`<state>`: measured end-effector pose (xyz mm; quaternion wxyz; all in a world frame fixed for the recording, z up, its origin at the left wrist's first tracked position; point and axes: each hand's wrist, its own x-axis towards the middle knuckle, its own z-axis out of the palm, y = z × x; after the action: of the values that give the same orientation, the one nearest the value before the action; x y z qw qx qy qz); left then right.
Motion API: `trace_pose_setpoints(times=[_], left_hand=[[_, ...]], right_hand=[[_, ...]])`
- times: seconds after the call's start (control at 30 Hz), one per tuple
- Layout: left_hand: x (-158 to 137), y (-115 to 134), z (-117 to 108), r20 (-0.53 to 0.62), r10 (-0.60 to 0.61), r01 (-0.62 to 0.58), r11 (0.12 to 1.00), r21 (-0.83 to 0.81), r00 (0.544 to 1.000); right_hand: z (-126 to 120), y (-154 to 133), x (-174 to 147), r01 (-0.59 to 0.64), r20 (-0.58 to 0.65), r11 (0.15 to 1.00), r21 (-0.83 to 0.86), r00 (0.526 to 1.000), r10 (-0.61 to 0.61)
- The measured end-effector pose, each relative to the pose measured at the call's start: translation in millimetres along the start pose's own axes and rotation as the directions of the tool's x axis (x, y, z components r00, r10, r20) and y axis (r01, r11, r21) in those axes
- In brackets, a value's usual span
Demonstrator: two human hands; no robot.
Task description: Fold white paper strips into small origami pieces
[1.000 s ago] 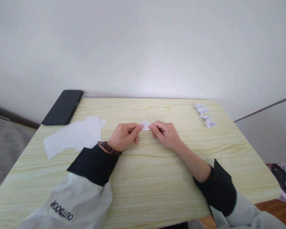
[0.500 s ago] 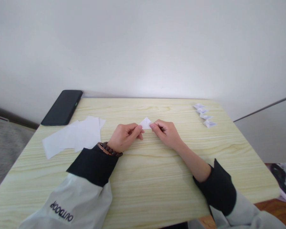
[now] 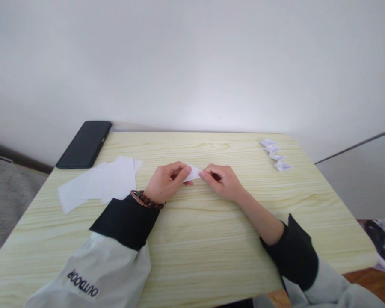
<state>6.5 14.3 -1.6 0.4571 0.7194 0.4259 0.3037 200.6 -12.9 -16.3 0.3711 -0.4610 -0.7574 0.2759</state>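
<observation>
A small piece of folded white paper (image 3: 193,173) is stretched between my two hands, over the middle of the table. My left hand (image 3: 168,180) pinches its left side between thumb and fingers, which hide part of it. The right corner sits between the thumb and forefinger of my right hand (image 3: 222,182). To the left of my left hand lie several flat sheets of white paper (image 3: 118,179), overlapping one another. Several small folded paper pieces (image 3: 276,156) stand in a slanting row at the right, beyond my right hand.
A black phone-like slab (image 3: 84,144) lies at the table's back left corner. The wood-grain table (image 3: 205,248) meets a white wall (image 3: 192,64) along its far edge. Beyond the right edge, some dark and pale items (image 3: 383,239) show low down.
The folded paper has turned in my hands: its point faced away from me before, and now it slants with its left part between my left fingers. Both hands shifted only slightly.
</observation>
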Motion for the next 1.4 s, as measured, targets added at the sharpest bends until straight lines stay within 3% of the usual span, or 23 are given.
trace_pose_setpoints(times=[0.27,0.37,0.5,0.7,1.0,1.4], left_hand=[[0.5,-2.0,-0.8,0.034,0.018,-0.022,0.993,0.117,0.999],[0.1,-1.9,0.1,0.022,0.034,-0.037,0.988,0.148,0.999],[-0.2,-4.0,2.4,-0.064,0.158,-0.142,0.969,0.201,0.985],[0.2,-7.7,2.1,0.019,0.281,-0.272,0.905,0.328,0.959],[-0.6,-7.7,3.5,-0.049,0.197,-0.178,0.950,0.258,0.979],[-0.9,-3.0,2.3,-0.028,0.186,-0.174,0.955,0.242,0.982]], right_hand=[[-0.4,-1.3,1.7,0.062,0.074,0.994,-0.085,0.996,-0.056],[-0.4,-0.6,1.0,0.032,0.062,0.998,-0.054,0.998,-0.028],[-0.3,1.4,-0.6,-0.051,-0.002,0.997,0.063,0.999,0.051],[-0.3,1.9,-0.3,-0.088,-0.050,0.987,0.132,0.994,0.095],[-1.5,-1.1,-1.4,-0.069,0.004,0.981,0.180,0.998,0.070],[-0.1,-2.7,-1.2,-0.039,-0.019,0.994,0.104,0.999,0.041]])
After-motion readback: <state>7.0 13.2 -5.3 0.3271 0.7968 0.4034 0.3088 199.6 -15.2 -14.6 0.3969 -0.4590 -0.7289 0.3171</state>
